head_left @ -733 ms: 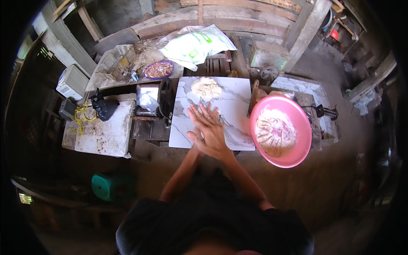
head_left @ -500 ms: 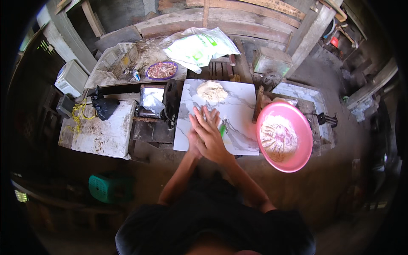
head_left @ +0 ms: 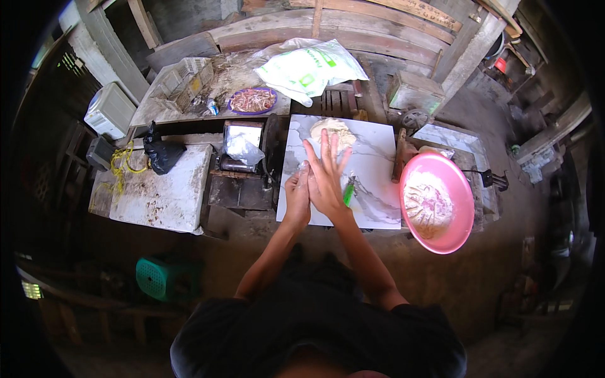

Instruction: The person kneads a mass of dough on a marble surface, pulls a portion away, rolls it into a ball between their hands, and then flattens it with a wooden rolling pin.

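Observation:
Over the marble-patterned board (head_left: 378, 183), my two hands touch each other. My right hand (head_left: 326, 184) is held up with its fingers spread, nothing between them. My left hand (head_left: 296, 196) is curled against the thumb side of my right hand; its fingers are partly hidden there. A lump of pale dough (head_left: 339, 129) lies on the board's far part, just beyond my right fingertips. Beside my right hand rests a small green-handled tool (head_left: 348, 194), its kind unclear. A pink basin (head_left: 467, 208) to the right holds white flour (head_left: 428, 198).
Left of the board stands a roller machine (head_left: 242, 142) with plastic over it. Farther left are a dirty white slab (head_left: 164, 195) and a black bag (head_left: 165, 157). Behind sit a purple-rimmed plate (head_left: 253, 113) of pinkish strips and a white-green sack (head_left: 315, 66). A green stool (head_left: 154, 279) stands lower left.
My hands have gone from palms pressed together to the left one curled beside the right. My right fingers have spread. The whole scene has shifted slightly rightward in view.

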Motion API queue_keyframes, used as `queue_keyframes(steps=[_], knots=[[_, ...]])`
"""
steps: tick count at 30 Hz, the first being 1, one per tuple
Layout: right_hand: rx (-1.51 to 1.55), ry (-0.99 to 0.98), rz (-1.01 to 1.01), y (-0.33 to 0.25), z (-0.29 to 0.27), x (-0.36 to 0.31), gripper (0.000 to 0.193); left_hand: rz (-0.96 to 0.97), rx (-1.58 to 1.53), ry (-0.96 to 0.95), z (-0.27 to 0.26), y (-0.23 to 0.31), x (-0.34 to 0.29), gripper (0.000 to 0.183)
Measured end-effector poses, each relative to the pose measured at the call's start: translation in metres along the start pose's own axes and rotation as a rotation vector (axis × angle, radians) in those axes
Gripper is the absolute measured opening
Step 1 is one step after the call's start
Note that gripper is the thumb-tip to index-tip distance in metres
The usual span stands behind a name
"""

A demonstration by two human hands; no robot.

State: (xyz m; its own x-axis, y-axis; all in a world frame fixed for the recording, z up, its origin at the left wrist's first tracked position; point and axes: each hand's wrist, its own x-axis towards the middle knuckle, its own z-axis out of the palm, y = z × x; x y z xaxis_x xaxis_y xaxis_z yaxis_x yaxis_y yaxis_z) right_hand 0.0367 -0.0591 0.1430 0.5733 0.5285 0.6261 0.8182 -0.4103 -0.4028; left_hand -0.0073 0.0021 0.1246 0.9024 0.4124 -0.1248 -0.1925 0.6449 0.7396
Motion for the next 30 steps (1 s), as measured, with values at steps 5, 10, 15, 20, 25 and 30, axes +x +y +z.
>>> queue_keyframes(steps=[5, 10, 15, 20, 25, 30], knots=[[0.176, -0.020, 0.075, -0.002, -0.006, -0.011, 0.047, 0.099, 0.234, 0.081, -0.005, -0.001, 0.010, 0.042], [0.207, -0.146, 0.037, 0.003, -0.009, -0.004, 0.048, 0.059, 0.052, -0.230, -0.011, -0.010, 0.004, 0.037], [0.668, -0.036, 0.224, -0.007, -0.003, -0.022, 0.047, 0.073, -0.344, -0.404, -0.002, 0.001, -0.006, 0.047], [0.357, 0.188, 0.024, -0.022, 0.010, -0.039, 0.028, 0.061, -0.168, -0.204, -0.009, -0.010, -0.001, 0.051], [0.861, 0.323, 0.407, -0.012, 0.004, -0.029, 0.037, -0.387, -0.458, -0.212, -0.001, -0.029, -0.003, 0.050], [0.290, 0.001, 0.094, -0.008, -0.024, -0.012, 0.045, -0.125, -0.230, -0.177, 0.006, 0.005, -0.005, 0.049]])
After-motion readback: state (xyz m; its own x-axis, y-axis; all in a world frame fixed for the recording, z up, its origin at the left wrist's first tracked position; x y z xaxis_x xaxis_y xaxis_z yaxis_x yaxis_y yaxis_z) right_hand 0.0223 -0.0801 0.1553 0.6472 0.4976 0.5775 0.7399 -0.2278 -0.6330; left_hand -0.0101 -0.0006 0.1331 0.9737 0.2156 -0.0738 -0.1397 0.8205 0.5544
